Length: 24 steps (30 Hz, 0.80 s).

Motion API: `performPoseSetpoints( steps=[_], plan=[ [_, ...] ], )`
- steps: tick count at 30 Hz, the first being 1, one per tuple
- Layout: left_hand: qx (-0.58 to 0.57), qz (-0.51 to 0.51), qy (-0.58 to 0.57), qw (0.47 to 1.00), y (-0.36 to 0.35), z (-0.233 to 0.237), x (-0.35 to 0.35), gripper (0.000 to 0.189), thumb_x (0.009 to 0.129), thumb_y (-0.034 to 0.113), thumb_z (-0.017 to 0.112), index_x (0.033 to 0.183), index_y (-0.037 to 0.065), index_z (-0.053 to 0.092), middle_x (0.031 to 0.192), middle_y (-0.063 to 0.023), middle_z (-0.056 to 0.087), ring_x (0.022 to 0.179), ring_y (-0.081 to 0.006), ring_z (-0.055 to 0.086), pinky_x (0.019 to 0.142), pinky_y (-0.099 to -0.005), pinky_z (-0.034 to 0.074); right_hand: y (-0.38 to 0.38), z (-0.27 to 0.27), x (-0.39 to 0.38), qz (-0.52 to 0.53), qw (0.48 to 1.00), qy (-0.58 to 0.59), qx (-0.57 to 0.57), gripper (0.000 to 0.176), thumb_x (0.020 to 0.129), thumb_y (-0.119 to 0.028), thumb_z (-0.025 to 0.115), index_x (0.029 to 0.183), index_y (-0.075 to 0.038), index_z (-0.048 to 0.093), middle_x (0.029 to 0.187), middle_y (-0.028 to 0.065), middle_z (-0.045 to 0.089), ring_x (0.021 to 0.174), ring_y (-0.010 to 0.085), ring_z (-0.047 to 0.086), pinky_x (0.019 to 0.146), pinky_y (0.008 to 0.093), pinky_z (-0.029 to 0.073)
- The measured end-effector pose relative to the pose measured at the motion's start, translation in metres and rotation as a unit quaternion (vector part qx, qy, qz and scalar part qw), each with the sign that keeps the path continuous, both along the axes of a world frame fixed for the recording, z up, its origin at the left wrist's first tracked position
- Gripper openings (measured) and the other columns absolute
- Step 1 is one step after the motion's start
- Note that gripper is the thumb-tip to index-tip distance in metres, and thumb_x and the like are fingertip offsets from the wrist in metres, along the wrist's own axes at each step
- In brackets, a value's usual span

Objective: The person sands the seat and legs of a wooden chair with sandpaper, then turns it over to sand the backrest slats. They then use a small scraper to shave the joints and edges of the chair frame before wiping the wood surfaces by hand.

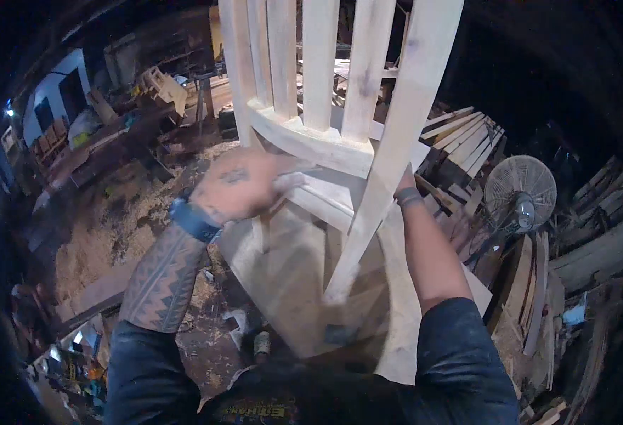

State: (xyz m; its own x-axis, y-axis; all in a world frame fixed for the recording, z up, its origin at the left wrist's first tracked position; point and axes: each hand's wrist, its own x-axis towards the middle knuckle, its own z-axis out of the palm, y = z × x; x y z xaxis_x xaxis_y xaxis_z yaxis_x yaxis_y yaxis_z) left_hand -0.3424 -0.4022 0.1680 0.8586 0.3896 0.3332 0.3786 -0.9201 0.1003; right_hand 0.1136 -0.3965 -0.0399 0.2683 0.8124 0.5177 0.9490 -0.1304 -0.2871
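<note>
A pale, unpainted wooden chair (314,145) with a slatted back fills the middle of the view. My left hand (244,183) is at the lower back rail, its fingers closed and slightly blurred; a thin greyish edge shows by the fingertips, and I cannot tell what it is. Behind the slanting rear post (389,152), my right hand (406,183) is mostly hidden, with only the wrist and a bit of the hand showing beside the chair. Below the chair lies a broad wooden board (283,290).
A round fan (522,193) stands at the right, near stacked wooden strips (467,138) and leaning planks (527,294). Wood shavings (102,248) cover the floor at the left. Farther back are a wooden frame piece (166,91) and cluttered benches.
</note>
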Motion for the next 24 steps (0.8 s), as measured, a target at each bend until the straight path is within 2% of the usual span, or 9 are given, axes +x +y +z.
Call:
performPoseSetpoints(
  steps=[1, 4, 7, 10, 13, 17, 19, 22, 24],
  plan=[
    [-0.024, 0.035, 0.020, 0.999, -0.002, 0.006, -0.007, 0.038, 0.104, 0.042, 0.055, 0.124, 0.016, 0.075, 0.115, -0.0176, 0.073, 0.104, -0.0376, 0.069, 0.090, -0.0474, 0.054, 0.001, 0.001, -0.002, -0.015, 0.999, -0.036, -0.027, 0.052, 0.087, -0.045, 0.068, 0.129, -0.013, 0.071, 0.124, 0.0223, 0.067, 0.111, 0.0437, 0.060, 0.096, 0.0518, 0.050],
    [0.052, -0.114, -0.160, 0.979, 0.017, -0.011, -0.006, 0.035, 0.103, 0.030, 0.059, 0.127, 0.010, 0.073, 0.111, -0.0205, 0.071, 0.101, -0.0386, 0.067, 0.088, -0.0469, 0.053, -0.002, 0.003, -0.008, 0.008, 0.998, 0.052, 0.026, 0.050, 0.087, -0.044, 0.068, 0.127, -0.013, 0.072, 0.124, 0.0222, 0.067, 0.110, 0.0438, 0.061, 0.095, 0.0521, 0.049],
    [0.018, -0.115, -0.183, 0.976, 0.017, -0.003, 0.007, 0.034, 0.102, 0.034, 0.060, 0.129, 0.016, 0.072, 0.117, -0.0149, 0.068, 0.109, -0.0367, 0.063, 0.093, -0.0470, 0.051, -0.001, -0.005, -0.003, 0.032, 0.995, 0.069, 0.059, 0.048, 0.088, -0.043, 0.069, 0.124, -0.012, 0.073, 0.123, 0.0225, 0.069, 0.110, 0.0434, 0.063, 0.095, 0.0528, 0.049],
    [0.054, -0.167, -0.225, 0.958, 0.030, -0.010, 0.037, 0.034, 0.100, 0.027, 0.060, 0.130, 0.017, 0.072, 0.110, -0.0144, 0.065, 0.103, -0.0372, 0.060, 0.092, -0.0466, 0.051, 0.011, -0.025, 0.016, 0.052, 0.988, 0.116, 0.087, 0.046, 0.088, -0.042, 0.069, 0.123, -0.011, 0.073, 0.121, 0.0230, 0.071, 0.110, 0.0425, 0.066, 0.096, 0.0524, 0.049],
    [0.076, -0.195, -0.234, 0.949, 0.032, -0.017, 0.057, 0.036, 0.098, 0.017, 0.060, 0.132, 0.011, 0.069, 0.101, -0.0151, 0.064, 0.101, -0.0355, 0.060, 0.090, -0.0436, 0.051, 0.023, -0.039, 0.032, 0.058, 0.988, 0.104, 0.096, 0.046, 0.089, -0.041, 0.069, 0.122, -0.010, 0.073, 0.119, 0.0231, 0.073, 0.109, 0.0420, 0.068, 0.096, 0.0518, 0.050],
    [0.144, -0.144, -0.195, 0.959, 0.017, -0.021, 0.070, 0.038, 0.091, 0.016, 0.064, 0.128, 0.012, 0.069, 0.098, -0.0143, 0.063, 0.094, -0.0351, 0.065, 0.079, -0.0456, 0.053, 0.013, -0.028, 0.023, 0.072, 0.981, 0.159, 0.088, 0.046, 0.089, -0.042, 0.068, 0.122, -0.010, 0.074, 0.120, 0.0224, 0.073, 0.107, 0.0421, 0.070, 0.094, 0.0516, 0.052],
    [0.183, -0.103, -0.190, 0.959, 0.004, -0.031, 0.079, 0.039, 0.088, 0.014, 0.064, 0.126, 0.012, 0.068, 0.097, -0.0144, 0.063, 0.089, -0.0353, 0.067, 0.073, -0.0463, 0.054, 0.014, -0.026, 0.020, 0.077, 0.985, 0.123, 0.091, 0.047, 0.089, -0.043, 0.068, 0.123, -0.011, 0.074, 0.120, 0.0219, 0.073, 0.108, 0.0418, 0.069, 0.094, 0.0515, 0.052],
    [0.093, -0.055, -0.144, 0.984, -0.015, -0.028, 0.093, 0.043, 0.087, 0.013, 0.063, 0.130, 0.008, 0.064, 0.095, -0.0178, 0.064, 0.083, -0.0359, 0.069, 0.067, -0.0452, 0.055, -0.012, 0.013, -0.024, 0.036, 0.995, 0.036, 0.083, 0.047, 0.089, -0.044, 0.068, 0.124, -0.012, 0.074, 0.121, 0.0209, 0.073, 0.113, 0.0406, 0.067, 0.096, 0.0514, 0.051],
    [0.103, -0.030, -0.147, 0.983, -0.029, -0.032, 0.104, 0.043, 0.088, 0.012, 0.060, 0.130, 0.005, 0.061, 0.096, -0.0200, 0.064, 0.084, -0.0377, 0.070, 0.070, -0.0470, 0.056, -0.009, 0.011, -0.023, 0.036, 0.995, -0.019, 0.087, 0.049, 0.089, -0.044, 0.067, 0.127, -0.014, 0.072, 0.124, 0.0198, 0.071, 0.114, 0.0407, 0.065, 0.096, 0.0510, 0.050]
  ],
)
